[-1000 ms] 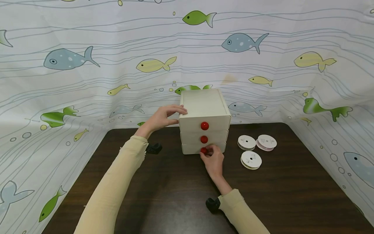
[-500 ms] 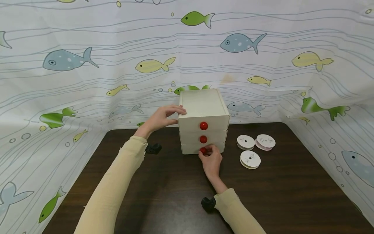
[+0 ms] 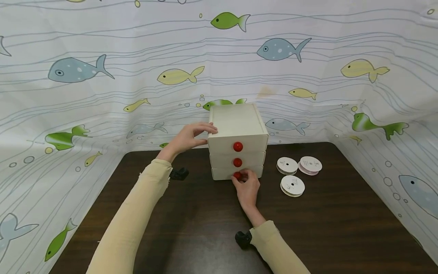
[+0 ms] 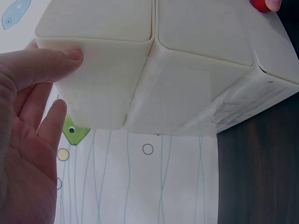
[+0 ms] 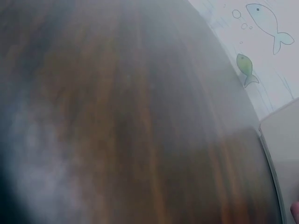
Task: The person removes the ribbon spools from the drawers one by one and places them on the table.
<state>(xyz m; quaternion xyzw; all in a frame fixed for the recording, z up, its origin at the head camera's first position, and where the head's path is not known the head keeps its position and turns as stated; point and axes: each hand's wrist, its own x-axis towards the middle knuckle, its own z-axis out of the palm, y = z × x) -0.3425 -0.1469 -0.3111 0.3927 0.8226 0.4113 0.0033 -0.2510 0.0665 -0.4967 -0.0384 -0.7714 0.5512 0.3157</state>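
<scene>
A white three-drawer cabinet (image 3: 236, 120) with red round knobs stands near the back of the table, its drawers closed. My left hand (image 3: 186, 140) rests at its upper left edge, fingers on top and thumb against the side. The left wrist view shows that hand (image 4: 28, 140) beside the cabinet wall (image 4: 173, 88). With thumb and fingers my right hand (image 3: 248, 190) pinches the bottom drawer's knob (image 3: 237, 175), partly covering it. In the right wrist view only a fingertip (image 5: 295, 211) and part of the cabinet (image 5: 285, 140) show.
Three white-faced spools lie right of the cabinet: a near one (image 3: 292, 185), a left one (image 3: 287, 165) and a right one (image 3: 310, 164). The dark wooden table (image 3: 202, 228) meets a fish-patterned curtain (image 3: 147, 45) at the back and sides.
The view has shifted slightly. Both hands keep their places on the cabinet and the knob, while my right forearm has moved a little to the left. The drawers look the same.
</scene>
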